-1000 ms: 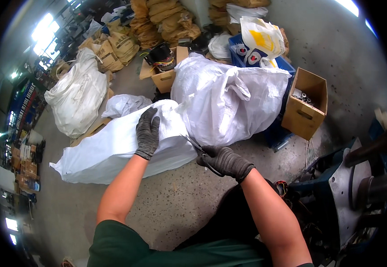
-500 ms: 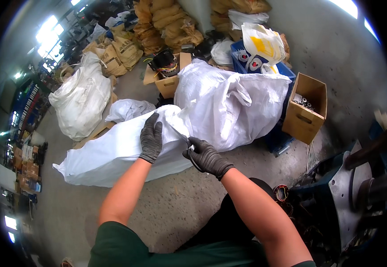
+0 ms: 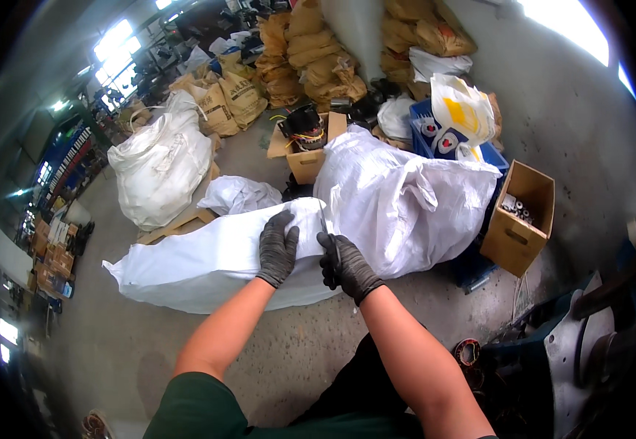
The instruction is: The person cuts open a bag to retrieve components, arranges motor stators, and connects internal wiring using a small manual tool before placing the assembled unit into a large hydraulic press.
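A long white woven sack lies stretched out in front of me, its right end against a bulky, crumpled white sack. Gloved in dark grey, my left hand rests on the long sack with its fingers laid out flat. My right hand, in a matching glove, is closed round the dark handles of a pair of scissors. Their thin blades point away from me at the long sack's right end. Whether the blades are spread, I cannot tell.
A cardboard box of small metal parts stands at the right, beside a blue crate. Behind the sacks is a box with a wired motor part. A full white bag sits far left. Machinery stands at the near right.
The scissors have swung from pointing up-left to pointing nearly straight away from me. A raised flap at the sack's right end now looks flatter. The whole view has shifted.
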`<state>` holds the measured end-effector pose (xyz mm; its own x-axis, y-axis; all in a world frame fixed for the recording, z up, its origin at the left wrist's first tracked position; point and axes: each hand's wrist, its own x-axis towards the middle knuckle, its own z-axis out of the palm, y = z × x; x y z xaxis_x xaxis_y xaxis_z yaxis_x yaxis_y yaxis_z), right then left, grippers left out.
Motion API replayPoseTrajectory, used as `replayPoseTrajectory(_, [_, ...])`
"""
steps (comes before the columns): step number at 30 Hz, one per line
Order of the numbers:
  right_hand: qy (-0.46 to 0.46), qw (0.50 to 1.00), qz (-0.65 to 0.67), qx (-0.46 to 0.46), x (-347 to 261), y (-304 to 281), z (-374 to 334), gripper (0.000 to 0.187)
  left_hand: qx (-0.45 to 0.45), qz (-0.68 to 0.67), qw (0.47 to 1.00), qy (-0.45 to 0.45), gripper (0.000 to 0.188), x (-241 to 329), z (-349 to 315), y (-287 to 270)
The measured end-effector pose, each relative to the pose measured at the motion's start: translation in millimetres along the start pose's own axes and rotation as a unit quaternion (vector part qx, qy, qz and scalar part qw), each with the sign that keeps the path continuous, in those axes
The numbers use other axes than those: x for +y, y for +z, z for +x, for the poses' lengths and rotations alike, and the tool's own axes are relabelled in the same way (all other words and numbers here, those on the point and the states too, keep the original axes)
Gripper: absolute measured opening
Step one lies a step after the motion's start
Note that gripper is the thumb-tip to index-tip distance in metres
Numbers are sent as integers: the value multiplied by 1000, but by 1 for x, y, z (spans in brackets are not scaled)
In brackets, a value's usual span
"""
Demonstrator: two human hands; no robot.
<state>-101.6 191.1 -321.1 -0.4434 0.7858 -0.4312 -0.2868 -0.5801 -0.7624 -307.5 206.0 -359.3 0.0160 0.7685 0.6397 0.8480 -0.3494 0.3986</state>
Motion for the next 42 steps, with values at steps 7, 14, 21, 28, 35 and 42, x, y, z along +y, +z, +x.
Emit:
replayPoseTrajectory(7, [36, 998, -20, -40, -7, -9, -14, 42, -12, 31, 999, 21, 38, 1, 3, -3])
replayPoseTrajectory(14, [62, 995, -67, -44, -6, -18, -27, 42, -8, 19, 1000, 0, 36, 5, 1, -4])
replayPoseTrajectory(21, [31, 991, -124, -45, -19, -9, -6, 41, -23, 28, 999, -17, 37, 11, 2, -8])
replayPoseTrajectory(28, [20, 968, -231, -92, -48, -21, 37, 51, -9, 36, 999, -22, 43, 5, 1, 1])
replayPoseTrajectory(35, [-34, 980, -192, -38, -55, -6, 47, 47, -34, 37, 998, -45, 45, 13, 3, -1])
replayPoseTrajectory(42, [-1, 980, -199, -29, -70, 1, 73, 46, -52, 41, 997, -46, 51, 10, 3, 3])
